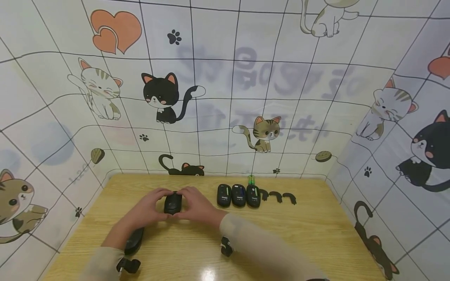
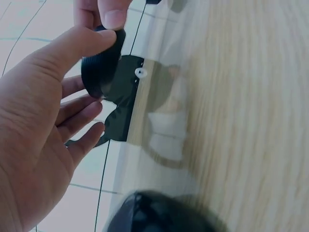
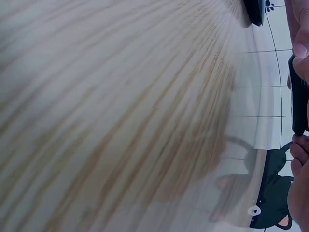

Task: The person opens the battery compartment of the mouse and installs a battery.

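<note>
A black computer mouse (image 1: 173, 203) is gripped between both hands over the back left of the table. My left hand (image 1: 149, 208) holds its left side, and in the left wrist view the thumb presses one end of the mouse (image 2: 102, 67) while other fingers reach behind it. From the opposite side my right hand (image 1: 198, 205) grips the same mouse, its thumb and fingers at the two ends. Only a sliver of that hand (image 3: 300, 176) and of the mouse (image 3: 299, 99) enters the right wrist view. The underside of the mouse is hidden in the head view.
Three black mice (image 1: 239, 195) stand in a row right of the hands, with a small green object (image 1: 251, 180) behind the rightmost. Several dark curved pieces (image 1: 275, 196) lie beside them. Another dark, mouse-like object (image 1: 135, 241) sits by the left forearm. A cat-patterned sheet (image 1: 218, 140) borders the wooden table (image 1: 302, 234).
</note>
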The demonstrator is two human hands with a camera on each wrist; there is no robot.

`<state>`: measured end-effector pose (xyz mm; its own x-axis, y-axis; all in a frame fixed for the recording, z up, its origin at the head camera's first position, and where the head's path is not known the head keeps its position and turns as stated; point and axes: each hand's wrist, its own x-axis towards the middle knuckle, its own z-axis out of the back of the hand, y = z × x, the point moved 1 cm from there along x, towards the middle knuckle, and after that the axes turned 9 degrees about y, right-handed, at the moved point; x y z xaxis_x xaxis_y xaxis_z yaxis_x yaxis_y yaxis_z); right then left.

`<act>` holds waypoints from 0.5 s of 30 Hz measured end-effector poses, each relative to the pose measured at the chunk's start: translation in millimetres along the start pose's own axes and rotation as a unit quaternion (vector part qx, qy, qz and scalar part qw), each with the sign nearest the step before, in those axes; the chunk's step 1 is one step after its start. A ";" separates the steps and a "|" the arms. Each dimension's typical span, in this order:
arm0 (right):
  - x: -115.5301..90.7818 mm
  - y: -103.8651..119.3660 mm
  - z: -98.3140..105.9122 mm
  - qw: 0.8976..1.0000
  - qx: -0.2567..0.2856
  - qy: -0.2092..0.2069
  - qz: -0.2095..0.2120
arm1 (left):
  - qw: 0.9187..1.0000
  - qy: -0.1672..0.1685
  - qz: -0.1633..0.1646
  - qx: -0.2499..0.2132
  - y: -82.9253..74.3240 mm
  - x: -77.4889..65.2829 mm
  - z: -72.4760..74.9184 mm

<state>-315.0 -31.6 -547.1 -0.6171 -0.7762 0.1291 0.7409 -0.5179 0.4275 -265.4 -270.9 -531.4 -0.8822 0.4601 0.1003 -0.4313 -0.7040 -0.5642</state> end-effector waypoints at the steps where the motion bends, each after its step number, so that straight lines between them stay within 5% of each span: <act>1: -3.0 -0.2 2.4 1.000 -0.001 0.000 -0.001 | 1.000 -0.001 -0.002 0.001 -2.4 1.0 -1.4; 15: -49.4 -15.3 28.6 1.000 0.024 -0.007 -0.018 | 0.998 -0.021 -0.053 0.002 -37.9 16.3 -22.4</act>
<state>-303.4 25.0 -534.5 -0.6468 -0.7524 0.1244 0.7048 -0.5275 0.4744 -259.2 -224.7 -526.8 -0.8385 0.5091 0.1944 -0.5239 -0.6549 -0.5447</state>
